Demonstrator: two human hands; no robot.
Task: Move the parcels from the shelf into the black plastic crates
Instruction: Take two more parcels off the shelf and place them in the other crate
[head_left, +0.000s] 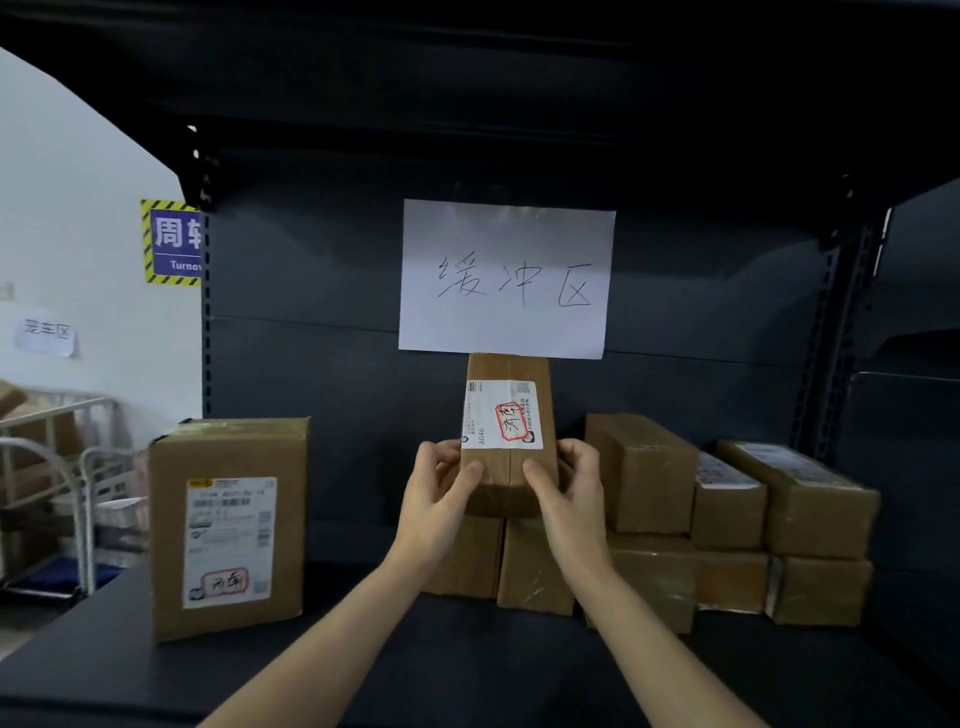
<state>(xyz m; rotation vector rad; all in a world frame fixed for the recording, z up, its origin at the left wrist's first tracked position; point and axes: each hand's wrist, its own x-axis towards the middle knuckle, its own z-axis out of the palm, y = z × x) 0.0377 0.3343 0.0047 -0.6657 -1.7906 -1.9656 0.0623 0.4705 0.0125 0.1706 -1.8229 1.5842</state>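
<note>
Parcel (506, 441) over stacked boxes (644, 473), large box (228, 525) left

Ten brown parcels (228, 525) on the shelf (467, 670), two hands (441, 501), one handwritten white sheet (504, 280), one blue sign (174, 241)

I hold a slim brown parcel (506, 415) upright, label facing me, above the stack (644, 473) on the shelf (467, 665); a bigger box (228, 525) stands left.
</note>
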